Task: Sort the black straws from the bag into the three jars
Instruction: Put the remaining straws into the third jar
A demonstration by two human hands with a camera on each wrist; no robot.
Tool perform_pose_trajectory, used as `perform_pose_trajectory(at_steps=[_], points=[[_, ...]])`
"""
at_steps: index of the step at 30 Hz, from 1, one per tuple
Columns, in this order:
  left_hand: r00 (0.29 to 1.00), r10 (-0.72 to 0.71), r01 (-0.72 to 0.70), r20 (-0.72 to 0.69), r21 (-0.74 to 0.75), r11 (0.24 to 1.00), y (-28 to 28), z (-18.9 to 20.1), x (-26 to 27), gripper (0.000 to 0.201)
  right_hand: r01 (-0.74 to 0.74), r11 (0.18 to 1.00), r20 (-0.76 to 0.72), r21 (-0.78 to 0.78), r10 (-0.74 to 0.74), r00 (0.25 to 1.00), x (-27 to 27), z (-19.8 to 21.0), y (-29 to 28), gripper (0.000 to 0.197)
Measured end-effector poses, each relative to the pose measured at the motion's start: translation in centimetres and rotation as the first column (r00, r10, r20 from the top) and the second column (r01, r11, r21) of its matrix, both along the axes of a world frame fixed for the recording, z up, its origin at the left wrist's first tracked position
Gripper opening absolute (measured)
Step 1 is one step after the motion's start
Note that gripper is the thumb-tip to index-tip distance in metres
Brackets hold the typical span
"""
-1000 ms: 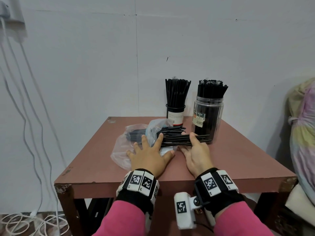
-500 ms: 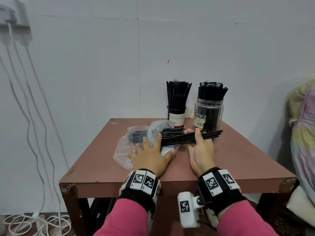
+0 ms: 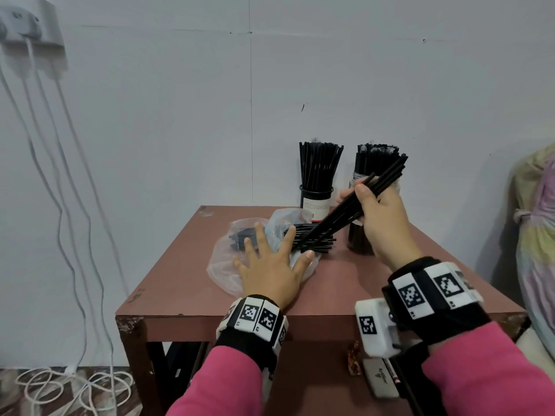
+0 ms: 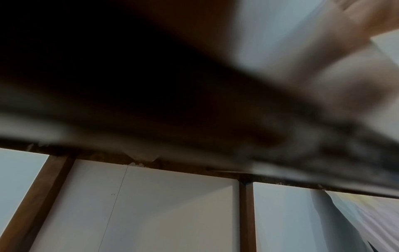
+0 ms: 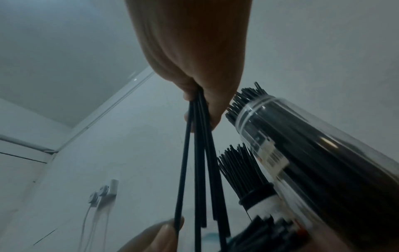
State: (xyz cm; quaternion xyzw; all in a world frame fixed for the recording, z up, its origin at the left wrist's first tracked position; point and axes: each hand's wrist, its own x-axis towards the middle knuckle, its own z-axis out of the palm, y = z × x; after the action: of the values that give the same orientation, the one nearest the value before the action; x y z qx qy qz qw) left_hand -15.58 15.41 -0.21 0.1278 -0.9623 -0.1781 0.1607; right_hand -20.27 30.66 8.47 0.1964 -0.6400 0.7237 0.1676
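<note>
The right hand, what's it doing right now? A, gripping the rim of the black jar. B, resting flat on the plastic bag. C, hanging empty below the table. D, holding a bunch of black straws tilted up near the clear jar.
D: the right hand grips a bunch of black straws, slanting up toward the clear jar, while the left hand lies flat on the bag.

left hand (image 3: 271,267) lies flat, fingers spread; right hand (image 3: 380,217) is raised, fingers curled in a grip
</note>
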Motion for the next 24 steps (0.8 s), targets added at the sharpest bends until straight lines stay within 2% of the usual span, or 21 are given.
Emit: perform_pose_trajectory(at_steps=[2, 4, 7, 8, 9, 10, 12, 14, 15, 16, 19, 20, 21, 24], points=[[0.994, -0.011, 0.007, -0.113, -0.031, 0.999, 0.0, 0.1, 0.1, 0.066, -0.036, 0.999, 0.023, -0.002, 0.036, 0.999, 0.2, 1.4, 0.4, 0.009], [0.948, -0.055, 0.056, -0.313, -0.004, 0.998, -0.1, 0.3, 0.3, 0.071, -0.069, 0.998, 0.054, 0.008, 0.069, 0.996, 0.2, 2.7, 0.8, 0.009], [0.761, -0.115, 0.155, -0.639, 0.007, 0.988, 0.1, 0.6, 0.8, 0.056, -0.073, 0.994, 0.068, 0.083, 0.067, 0.995, 0.0, 4.2, 1.3, 0.011], [0.694, -0.133, 0.196, -0.708, 0.009, 0.98, 0.3, 1.0, 0.9, 0.049, -0.071, 0.991, 0.06, 0.113, 0.065, 0.996, -0.1, 4.6, 1.4, 0.012], [0.656, -0.149, 0.265, -0.74, 0.04, 0.964, 0.5, 1.5, 1.0, 0.044, -0.076, 0.987, 0.056, 0.138, 0.069, 0.996, -0.1, 5.0, 1.4, 0.012], [0.653, -0.171, 0.354, -0.738, 0.097, 0.93, 0.9, 2.4, 1.2, 0.041, -0.086, 0.982, 0.058, 0.166, 0.077, 0.995, -0.1, 5.4, 1.4, 0.013], [0.721, -0.221, 0.478, -0.656, 0.24, 0.845, 2.1, 4.1, 1.3, 0.05, -0.12, 0.964, 0.068, 0.238, 0.107, 0.992, 0.3, 6.1, 1.2, 0.014], [0.808, -0.243, 0.501, -0.537, 0.407, 0.764, 3.4, 5.4, 0.8, 0.063, -0.175, 0.945, 0.087, 0.275, 0.157, 0.984, 0.9, 6.8, 0.8, 0.015], [0.829, -0.245, 0.506, -0.502, 0.489, 0.71, 4.1, 5.9, 0.5, 0.063, -0.206, 0.94, 0.104, 0.272, 0.184, 0.977, 1.2, 7.1, 0.5, 0.014], [0.837, -0.24, 0.509, -0.491, 0.539, 0.672, 4.7, 6.1, 0.2, 0.055, -0.233, 0.936, 0.122, 0.264, 0.207, 0.971, 1.5, 7.4, 0.2, 0.012], [0.857, -0.209, 0.483, -0.472, 0.591, 0.646, 6.0, 5.8, -0.4, 0.015, -0.24, 0.934, 0.129, 0.264, 0.213, 0.969, 2.2, 7.5, -0.5, 0.006], [0.859, -0.207, 0.486, -0.469, 0.617, 0.619, 6.4, 5.6, -0.4, 0.009, -0.231, 0.94, 0.124, 0.252, 0.205, 0.971, 2.4, 7.2, -0.7, 0.002], [0.858, -0.202, 0.493, -0.473, 0.645, 0.584, 6.6, 5.4, -0.6, 0.008, -0.227, 0.946, 0.118, 0.23, 0.205, 0.972, 2.4, 6.8, -0.8, 0.003], [0.84, -0.189, 0.528, -0.508, 0.684, 0.503, 6.7, 5.0, -1.0, 0.011, -0.293, 0.942, 0.105, 0.162, 0.279, 0.954, 2.1, 5.3, -0.7, 0.021]])
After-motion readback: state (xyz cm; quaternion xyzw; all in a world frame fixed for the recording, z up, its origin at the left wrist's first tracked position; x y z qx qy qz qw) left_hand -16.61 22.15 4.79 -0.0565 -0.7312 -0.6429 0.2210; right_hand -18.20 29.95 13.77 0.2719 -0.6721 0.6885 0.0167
